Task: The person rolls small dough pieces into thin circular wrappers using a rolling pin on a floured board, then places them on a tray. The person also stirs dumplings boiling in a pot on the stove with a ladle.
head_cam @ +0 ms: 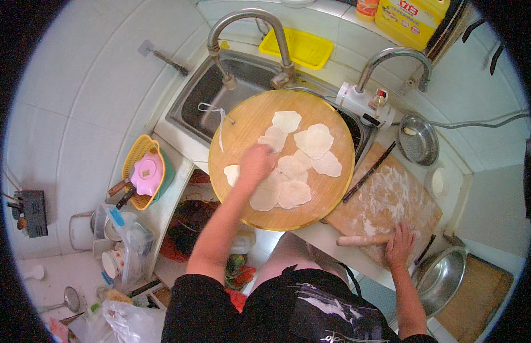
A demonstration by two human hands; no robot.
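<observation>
My left hand [257,160], blurred, is over the round wooden board [231,128] among several thin, flat dough wrappers [319,141]. Whether its fingers grip a wrapper cannot be made out. Some wrappers overlap, and a small one [232,174] lies apart at the board's left. To the right, my right hand [400,244] covers one end of a wooden rolling pin [362,240]. That pin lies across the near edge of a floured rectangular cutting board [394,193].
The round board partly covers a double steel sink [192,98] with a tall faucet [287,51]. A dark strip [368,173] lies along the cutting board. Nearby are a steel colander [418,141], a white bowl [438,182] and a steel basin [441,278]. At left stands a yellow basket [132,160] with knives.
</observation>
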